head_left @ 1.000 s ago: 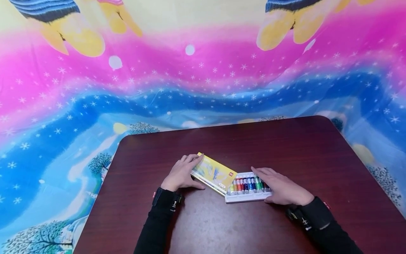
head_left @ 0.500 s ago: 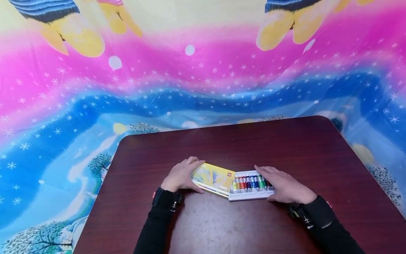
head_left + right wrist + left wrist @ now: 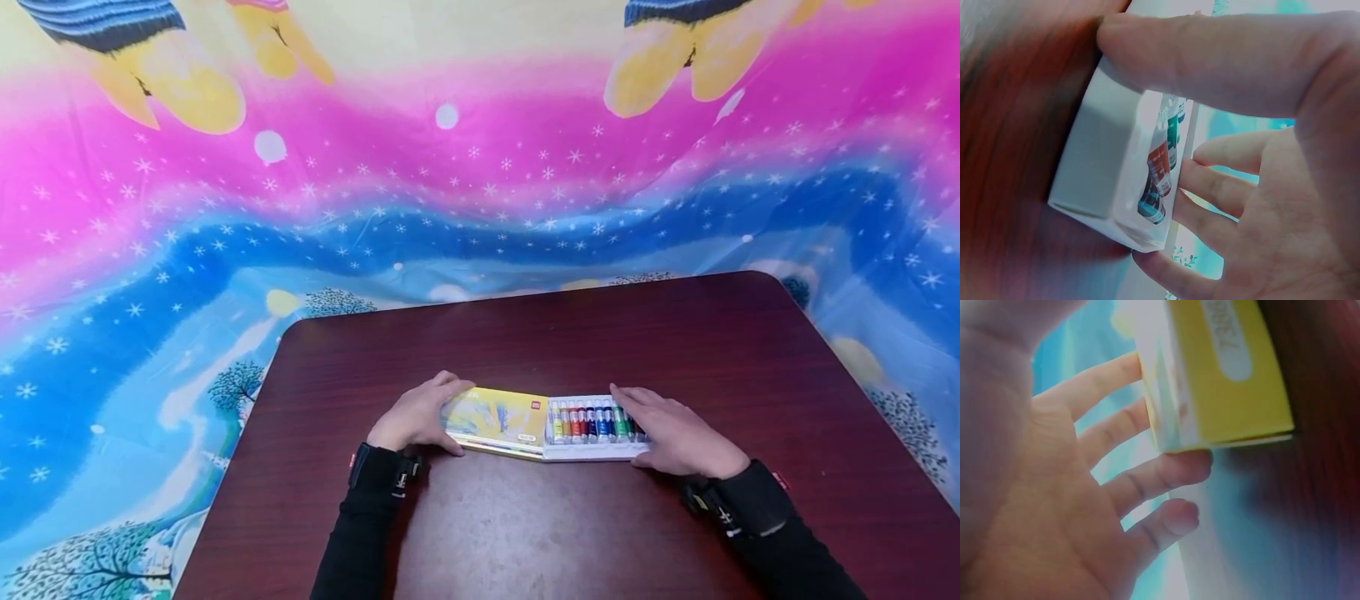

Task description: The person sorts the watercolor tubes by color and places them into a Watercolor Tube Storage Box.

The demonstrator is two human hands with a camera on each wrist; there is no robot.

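Note:
A yellow cardboard box [image 3: 498,417] with a printed top lies flat at the middle of the table. My left hand [image 3: 416,414] grips its left end, thumb on the near side and fingers on the far side. Against the box's right end sits a white tray [image 3: 592,452] with a row of several small paint tubes [image 3: 591,423] in different colours. The tray's right end is held by my right hand [image 3: 682,429], thumb along the near edge. In the right wrist view, the fingers [image 3: 1219,187] touch its far side, and dark and orange-brown tubes show at that end.
The dark reddish-brown table [image 3: 525,525] has rounded far corners. Behind it and down its sides hangs a pink and blue patterned cloth [image 3: 480,179]. Black bands with small devices [image 3: 735,504] are strapped round both wrists.
The yellow box has turned from a slant to nearly in line with the tray, its left end coming nearer to me. The tray has moved slightly away and straightened. Both hands keep their hold.

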